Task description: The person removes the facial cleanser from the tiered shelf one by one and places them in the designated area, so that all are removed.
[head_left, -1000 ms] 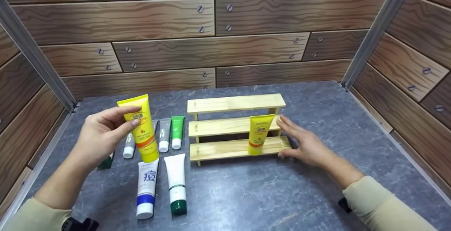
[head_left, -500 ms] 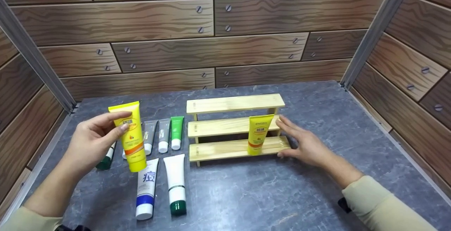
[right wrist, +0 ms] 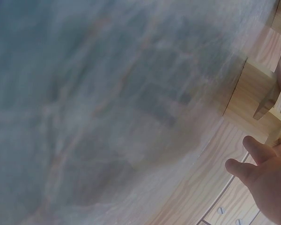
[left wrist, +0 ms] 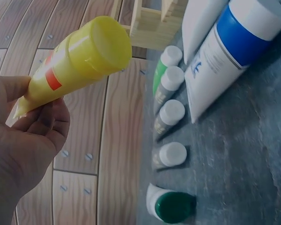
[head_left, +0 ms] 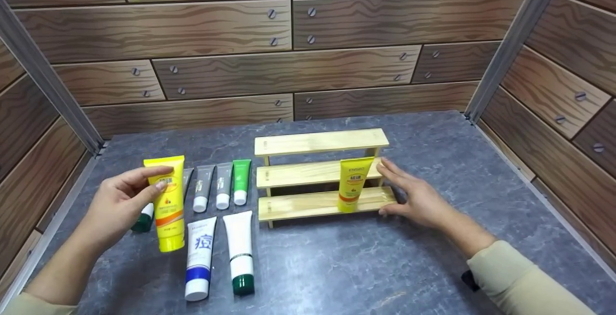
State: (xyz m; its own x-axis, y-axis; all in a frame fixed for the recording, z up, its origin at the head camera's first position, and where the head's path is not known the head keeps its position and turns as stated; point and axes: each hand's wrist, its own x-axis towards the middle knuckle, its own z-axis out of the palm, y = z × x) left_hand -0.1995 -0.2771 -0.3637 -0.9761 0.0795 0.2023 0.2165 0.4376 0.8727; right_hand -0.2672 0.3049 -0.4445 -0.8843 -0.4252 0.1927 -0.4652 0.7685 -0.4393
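My left hand [head_left: 115, 202] pinches a yellow squeeze tube [head_left: 168, 209] near its flat crimped end, thumb in front. The tube hangs cap down above the table. In the left wrist view its yellow cap [left wrist: 111, 44] points toward the camera. My right hand [head_left: 421, 199] rests against the right end of a three-step wooden rack [head_left: 301, 207], thumb by the lowest step and fingers reaching to the middle one. A second yellow tube [head_left: 355, 182] stands on its cap at the right of the lowest step. Part of my right hand [right wrist: 271, 183] shows in the right wrist view.
Left of the rack lie a green tube [head_left: 241, 180] and several grey tubes [head_left: 223, 185] with white caps. Nearer are a white tube with a blue band [head_left: 199, 252] and one with a green cap [head_left: 239, 245]. Another green-capped tube [head_left: 143, 222] lies partly hidden behind my left hand.
My left hand has carried the yellow tube leftward and toward me, and the tube has turned more upright. The right hand, rack and standing tube stay put.
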